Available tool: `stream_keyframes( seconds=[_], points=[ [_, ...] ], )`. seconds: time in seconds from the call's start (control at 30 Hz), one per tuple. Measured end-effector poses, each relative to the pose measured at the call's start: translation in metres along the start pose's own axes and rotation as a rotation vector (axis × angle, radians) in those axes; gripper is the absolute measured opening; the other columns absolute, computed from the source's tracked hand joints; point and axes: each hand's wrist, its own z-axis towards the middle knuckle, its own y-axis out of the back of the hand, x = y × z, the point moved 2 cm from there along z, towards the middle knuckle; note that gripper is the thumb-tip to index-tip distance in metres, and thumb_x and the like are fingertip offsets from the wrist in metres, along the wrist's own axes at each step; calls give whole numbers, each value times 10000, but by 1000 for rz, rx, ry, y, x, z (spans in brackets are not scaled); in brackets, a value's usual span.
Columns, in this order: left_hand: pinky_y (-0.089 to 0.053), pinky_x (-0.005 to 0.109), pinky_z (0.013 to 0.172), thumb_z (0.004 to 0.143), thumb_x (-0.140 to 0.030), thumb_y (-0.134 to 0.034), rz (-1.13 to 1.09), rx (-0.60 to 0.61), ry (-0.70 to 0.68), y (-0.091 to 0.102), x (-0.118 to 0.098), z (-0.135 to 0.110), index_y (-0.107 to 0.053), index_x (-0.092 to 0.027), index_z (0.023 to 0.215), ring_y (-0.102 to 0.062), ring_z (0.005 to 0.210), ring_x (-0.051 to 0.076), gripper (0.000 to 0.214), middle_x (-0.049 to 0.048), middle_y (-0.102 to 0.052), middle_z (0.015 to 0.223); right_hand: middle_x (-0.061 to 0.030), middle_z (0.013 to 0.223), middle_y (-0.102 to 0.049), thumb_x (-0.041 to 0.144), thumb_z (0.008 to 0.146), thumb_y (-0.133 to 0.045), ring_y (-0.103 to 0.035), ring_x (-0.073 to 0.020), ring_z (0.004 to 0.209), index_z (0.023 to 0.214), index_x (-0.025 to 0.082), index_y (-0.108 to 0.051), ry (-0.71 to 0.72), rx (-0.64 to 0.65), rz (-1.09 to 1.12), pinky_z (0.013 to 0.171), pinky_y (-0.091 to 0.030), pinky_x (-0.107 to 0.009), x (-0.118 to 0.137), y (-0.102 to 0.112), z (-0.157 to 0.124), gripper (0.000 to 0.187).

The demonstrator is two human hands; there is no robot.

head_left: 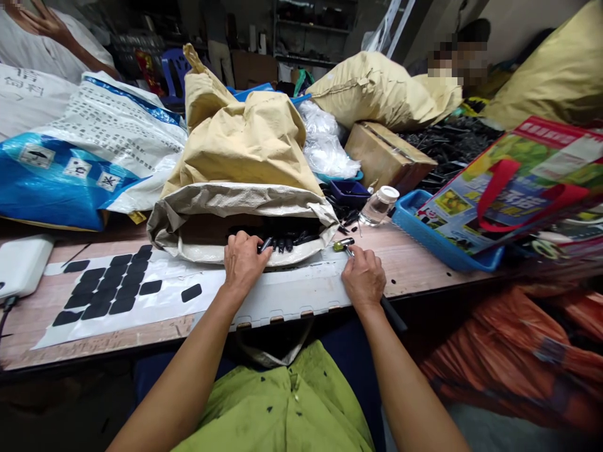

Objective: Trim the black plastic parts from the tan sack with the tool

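My left hand [242,260] rests at the mouth of a tan paper sack [245,157], its fingers closed on a small black part [265,245] from the heap of black parts [292,238] inside. My right hand [363,276] is closed round a thin black-handled tool [393,314]; the tool's metal tip points up and left toward a small yellow-green piece [343,244] on the table. Both hands lie over a white sheet [292,292] at the table's front edge.
A white backing sheet with several black rounded pads [108,285] lies left. A white box [21,263] sits far left, a blue-and-white sack [80,157] behind. A clear bottle [379,206], blue tray [424,235], cardboard box [389,157] and colourful bag [522,179] stand right. Other people sit beyond.
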Motion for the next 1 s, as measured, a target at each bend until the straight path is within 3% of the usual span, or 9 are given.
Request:
stream_keyframes(
  seconds=[0.13, 0.23, 0.3, 0.43, 0.73, 0.93, 1.0],
  points=[
    [-445, 411, 890, 889, -346, -724, -150, -29, -102, 13, -4, -16, -740, -224, 972, -539, 994, 287, 148, 74, -646, 978, -98, 1032, -635, 195, 982, -512, -514, -242, 932, 1261, 233, -676, -4, 7, -5, 741, -331, -342, 0, -1, 0, 325],
    [-454, 362, 852, 951, -343, -673, -330, 130, -355, 17, -11, -38, -706, -225, 1037, -565, 935, 229, 149, 43, -677, 972, -96, 1029, -633, 200, 979, -522, -514, -238, 930, 1263, 231, -675, -11, 9, -2, 744, -330, -336, 0, -2, 0, 324],
    [-458, 351, 823, 968, -346, -657, -356, 240, -450, 13, -12, -53, -697, -219, 1040, -575, 915, 220, 151, 39, -679, 953, -94, 1032, -634, 201, 978, -525, -515, -233, 930, 1265, 229, -676, -16, 7, 1, 750, -328, -331, 0, -2, 0, 326],
    [-469, 365, 827, 971, -325, -644, -309, 203, -406, -1, -3, -68, -697, -204, 1055, -584, 931, 232, 156, 55, -649, 960, -89, 1029, -637, 206, 978, -524, -509, -232, 923, 1252, 241, -683, -13, -1, -2, 743, -321, -336, 0, -1, -1, 319],
    [-487, 343, 822, 922, -265, -689, -446, 175, -334, -8, 6, -65, -700, -202, 1057, -585, 900, 203, 149, 40, -631, 937, -98, 1020, -668, 177, 952, -537, -545, -229, 925, 1228, 221, -718, -24, 32, 79, 778, -367, -327, -5, 1, 3, 333],
    [-491, 327, 802, 911, -253, -688, -439, 179, -330, -8, 6, -65, -711, -200, 1074, -593, 913, 208, 173, 39, -611, 929, -105, 1123, -716, 197, 943, -527, -633, -225, 948, 1229, 177, -707, -98, -35, 495, 862, -473, -346, 5, 28, -11, 338],
    [-490, 322, 785, 907, -252, -693, -450, 191, -315, -9, 6, -65, -721, -202, 1077, -590, 885, 201, 179, 38, -613, 932, -100, 1140, -727, 244, 960, -534, -657, -218, 959, 1226, 178, -703, -70, 20, 703, 880, -505, -349, 19, 40, -23, 322]
  ],
)
